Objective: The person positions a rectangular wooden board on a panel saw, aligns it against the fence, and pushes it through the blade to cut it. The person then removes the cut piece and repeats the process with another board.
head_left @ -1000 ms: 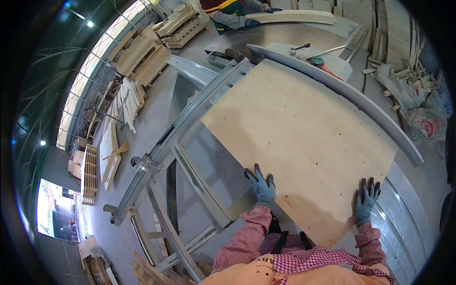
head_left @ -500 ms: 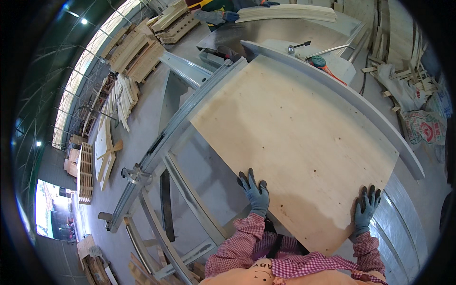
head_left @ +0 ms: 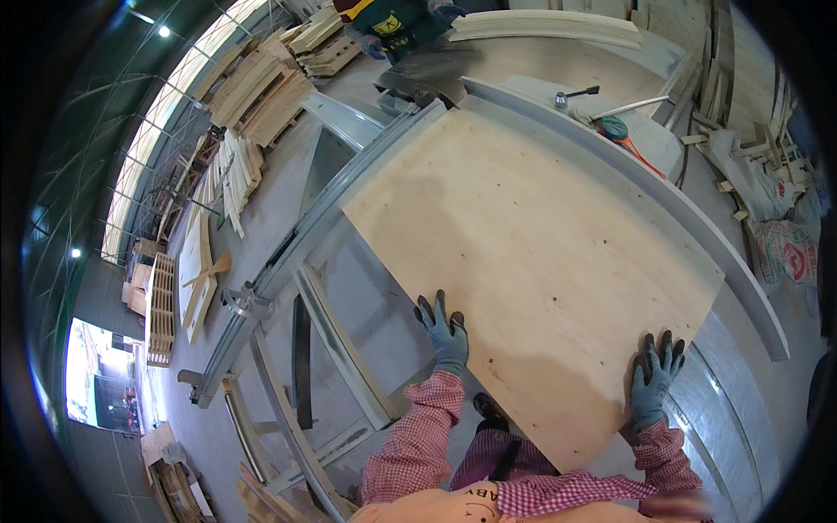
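Since a second ago my hands have slid further apart along the near edge of the plywood sheet (head_left: 532,279), and the sheet now fills more of my view, its far end closer to the co-worker.

Nearest to me, my left hand (head_left: 445,336) in its grey-blue glove lies flat with fingers spread on the sheet's near left edge — pressing, not clasping anything. My right hand (head_left: 652,383), gloved the same, is spread flat on the near right corner, fingers fanned; it grips nothing either, as far as I can see. Between my checked sleeves a dark shoe shows on the concrete floor (head_left: 366,296).

The sheet itself rests tilted across the grey metal frame (head_left: 288,253) of a long machine bed, its right side lying against a curved grey rail (head_left: 697,218). Its left corner hangs past the frame rail.

Further out, a hammer (head_left: 577,94) and an orange-handled tool (head_left: 621,135) lie on the bench beyond the rail. At the far end another person in a dark green top (head_left: 392,22) stands at the sheet's far corner; stacks of timber (head_left: 261,96) lie beyond.

I judge the sheet is up on the bed but not yet squared — alignment remains.
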Motion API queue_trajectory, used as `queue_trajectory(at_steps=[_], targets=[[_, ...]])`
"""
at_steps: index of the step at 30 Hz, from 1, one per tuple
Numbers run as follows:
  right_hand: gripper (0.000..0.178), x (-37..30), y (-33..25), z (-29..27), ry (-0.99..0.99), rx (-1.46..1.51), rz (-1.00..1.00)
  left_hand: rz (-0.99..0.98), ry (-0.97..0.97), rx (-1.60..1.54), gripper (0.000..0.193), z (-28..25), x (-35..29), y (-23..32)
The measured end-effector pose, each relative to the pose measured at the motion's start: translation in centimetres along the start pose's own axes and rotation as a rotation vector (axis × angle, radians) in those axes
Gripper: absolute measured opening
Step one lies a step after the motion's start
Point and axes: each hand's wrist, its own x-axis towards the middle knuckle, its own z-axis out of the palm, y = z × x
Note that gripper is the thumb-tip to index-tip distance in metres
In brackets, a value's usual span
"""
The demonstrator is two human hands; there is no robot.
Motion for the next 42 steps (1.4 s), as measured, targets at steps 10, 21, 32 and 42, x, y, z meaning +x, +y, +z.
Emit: queue_trajectory(at_steps=[10, 21, 32, 42], targets=[[0.05, -0.3, -0.1, 0.5, -0.006, -0.017, 0.019, -0.047, -0.003, -0.016, 0.06, -0.2, 0.2, 0.1], [0.047, -0.3, -0.1, 0.8, -0.009, -0.046, 0.033, -0.071, 0.097, -0.036, 0.081, 0.3, -0.1, -0.1], [0.048, 0.1, -0.4, 0.5, -0.045, -0.047, 0.106, -0.549, -0.06, -1.068, 0.064, 0.1, -27.7, 13.4], [0.046, -0.1, -0.8, 0.5, 0.01, -0.047, 0.12, -0.929, -0.089, -1.335, 0.059, 2.5, -30.5, 13.5]])
